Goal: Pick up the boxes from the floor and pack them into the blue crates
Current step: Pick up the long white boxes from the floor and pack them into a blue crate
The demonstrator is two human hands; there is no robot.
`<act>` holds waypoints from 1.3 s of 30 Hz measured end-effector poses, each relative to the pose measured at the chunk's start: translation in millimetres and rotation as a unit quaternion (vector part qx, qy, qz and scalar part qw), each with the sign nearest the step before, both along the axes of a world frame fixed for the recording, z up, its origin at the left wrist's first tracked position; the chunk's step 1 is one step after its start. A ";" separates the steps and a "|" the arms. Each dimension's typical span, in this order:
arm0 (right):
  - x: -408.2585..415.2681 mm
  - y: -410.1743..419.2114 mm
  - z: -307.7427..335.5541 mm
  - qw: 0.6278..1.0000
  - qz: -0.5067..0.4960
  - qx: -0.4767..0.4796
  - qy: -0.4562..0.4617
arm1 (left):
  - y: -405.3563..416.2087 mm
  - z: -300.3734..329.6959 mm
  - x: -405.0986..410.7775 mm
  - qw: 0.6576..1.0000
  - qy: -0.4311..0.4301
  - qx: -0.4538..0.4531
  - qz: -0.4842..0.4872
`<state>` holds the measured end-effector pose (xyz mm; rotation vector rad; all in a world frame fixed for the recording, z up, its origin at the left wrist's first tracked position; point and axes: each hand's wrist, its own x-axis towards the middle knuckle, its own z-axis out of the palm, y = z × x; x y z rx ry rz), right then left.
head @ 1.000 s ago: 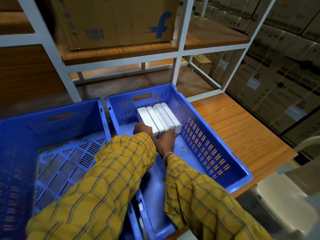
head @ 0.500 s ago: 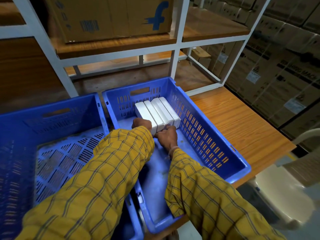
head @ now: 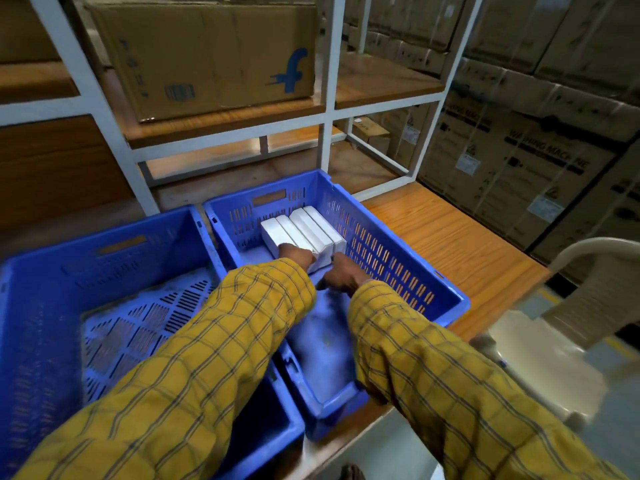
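1. The step in hand looks like settling a row of four white rectangular cardboard boxes into the right-hand blue slotted plastic crate; they stand on edge, side by side, in its far right corner, against the far wall and the right wall.
2. The left hand rests against the near ends of the left boxes. Its fingers appear curled, but whether they pinch a box or only press it I cannot tell.
3. The right hand sits just beside the near end of the rightmost boxes, one finger reaching to them; its grip is likewise unclear.
4. The rest of this crate's floor, toward its near edge, shows no other boxes.
5. The left-hand blue slotted plastic crate beside it holds nothing visible.
6. Both crates sit on the brown wooden table, the right one well in from its right edge.
7. Next move, as I judge it: let go, withdraw both hands, and fetch more boxes from the floor, which lies out of view.
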<state>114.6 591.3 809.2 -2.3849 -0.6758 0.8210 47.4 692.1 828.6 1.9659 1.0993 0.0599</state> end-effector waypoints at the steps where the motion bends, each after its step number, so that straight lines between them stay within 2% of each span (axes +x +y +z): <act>1: -0.4 -5.5 3.7 1.000 0.005 0.000 -0.011 | 3.0 -7.9 3.1 1.000 0.021 -0.004 -0.001; 4: -5.8 -27.0 11.5 0.999 0.004 0.023 -0.031 | -11.8 -8.2 5.8 0.998 0.006 0.017 -0.061; 7: -17.1 -62.7 24.3 0.994 0.000 0.082 -0.075 | -41.2 7.6 -5.0 0.985 -0.059 0.031 -0.159; 10: -34.7 -112.1 45.0 0.975 0.017 0.129 -0.178 | -73.8 24.0 -16.2 0.949 -0.134 0.060 -0.278; 15: -54.3 -205.5 63.7 0.934 -0.024 0.223 -0.277 | -135.9 42.4 -28.8 0.900 -0.152 0.078 -0.400; 19: -57.7 -290.5 43.8 0.922 -0.093 0.241 -0.289 | -202.0 51.7 -14.4 0.849 -0.148 0.081 -0.501; 22: -60.9 -352.5 23.4 0.930 -0.152 0.218 -0.255 | -265.0 48.8 3.3 0.803 -0.136 0.095 -0.572; 25: -64.3 -417.6 1.6 0.933 -0.199 0.197 -0.228 | -327.1 31.1 17.9 0.780 -0.113 0.097 -0.608; 27: -67.5 -464.4 -14.4 0.933 -0.235 0.180 -0.203 | -368.0 12.9 24.3 0.778 -0.085 0.084 -0.617; 30: -74.2 -541.8 -50.3 0.925 -0.317 0.155 -0.143 | -422.9 -32.3 33.5 0.797 -0.047 0.051 -0.600; 36: -104.7 -687.9 -128.0 0.880 -0.459 0.122 -0.018 | -498.2 -149.7 34.3 0.842 0.055 -0.019 -0.537; 39: -121.7 -739.6 -165.9 0.862 -0.497 0.094 0.032 | -531.3 -185.4 28.0 0.848 0.103 -0.036 -0.519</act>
